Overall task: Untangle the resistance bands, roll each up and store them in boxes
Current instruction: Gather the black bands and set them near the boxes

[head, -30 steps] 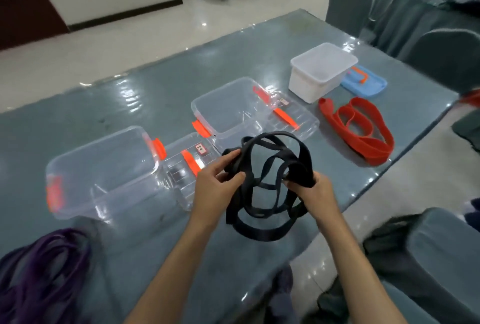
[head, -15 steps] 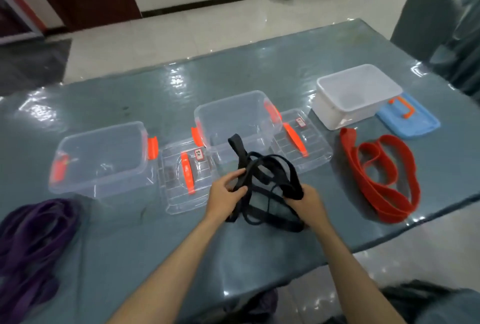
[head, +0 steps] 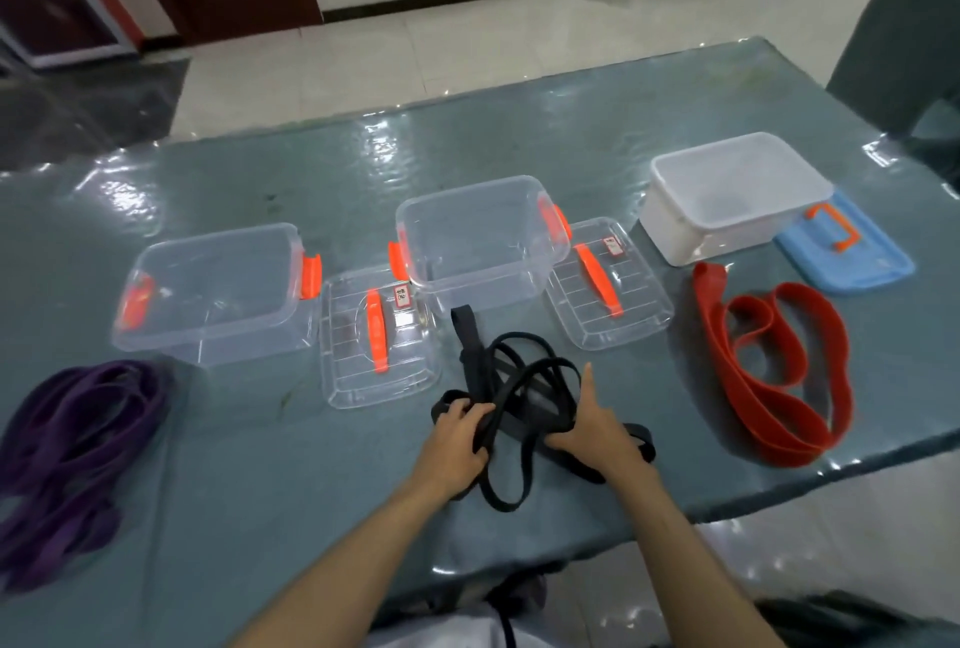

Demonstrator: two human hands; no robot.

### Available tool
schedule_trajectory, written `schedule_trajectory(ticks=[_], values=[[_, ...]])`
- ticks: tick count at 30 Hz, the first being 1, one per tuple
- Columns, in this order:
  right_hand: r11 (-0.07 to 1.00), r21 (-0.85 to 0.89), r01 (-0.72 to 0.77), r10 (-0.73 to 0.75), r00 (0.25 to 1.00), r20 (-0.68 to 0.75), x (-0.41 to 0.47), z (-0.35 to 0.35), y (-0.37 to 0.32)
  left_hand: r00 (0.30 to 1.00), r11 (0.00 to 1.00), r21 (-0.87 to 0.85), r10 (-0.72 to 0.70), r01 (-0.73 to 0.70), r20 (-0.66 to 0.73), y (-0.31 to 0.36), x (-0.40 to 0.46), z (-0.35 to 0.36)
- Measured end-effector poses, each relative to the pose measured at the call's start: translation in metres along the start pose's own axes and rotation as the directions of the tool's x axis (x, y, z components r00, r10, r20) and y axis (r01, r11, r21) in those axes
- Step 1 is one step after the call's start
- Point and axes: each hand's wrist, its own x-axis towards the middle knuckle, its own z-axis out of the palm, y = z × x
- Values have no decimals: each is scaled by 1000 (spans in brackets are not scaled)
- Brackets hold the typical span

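A tangled black resistance band (head: 511, 377) lies on the table in front of me. My left hand (head: 457, 439) grips its left strands with curled fingers. My right hand (head: 592, 432) holds the right side, thumb pointing up. A red band (head: 769, 361) lies in loose loops to the right. A purple band (head: 72, 455) is heaped at the left edge. Two clear boxes with orange clips (head: 213, 294) (head: 478, 237) stand open behind the black band. A white box (head: 737, 195) stands at the right rear.
Two clear lids with orange handles (head: 379, 335) (head: 605, 284) lie beside the clear boxes. A blue lid (head: 847, 252) lies right of the white box. The table's front edge (head: 779, 491) runs close to the red band. A chair (head: 904, 39) stands at the far right.
Both hands have lowered the black band from the air down onto the table. The view has swung left, bringing the purple band more into sight.
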Motion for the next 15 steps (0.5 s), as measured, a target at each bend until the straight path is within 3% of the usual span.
schedule_trajectory(ticks=[4, 9, 15], values=[[974, -225, 20, -24, 1000, -16, -7, -3, -14, 999, 990, 136, -30, 24, 39, 1, -8, -11], [912, -393, -118, 61, 986, -157, -14, 0, -27, 979, 963, 269, -41, -15, 200, 6, -22, -31], [889, -457, -31, -42, 988, -149, -24, 10, -52, 998, 947, 320, -7, -12, 58, -11, -54, -62]])
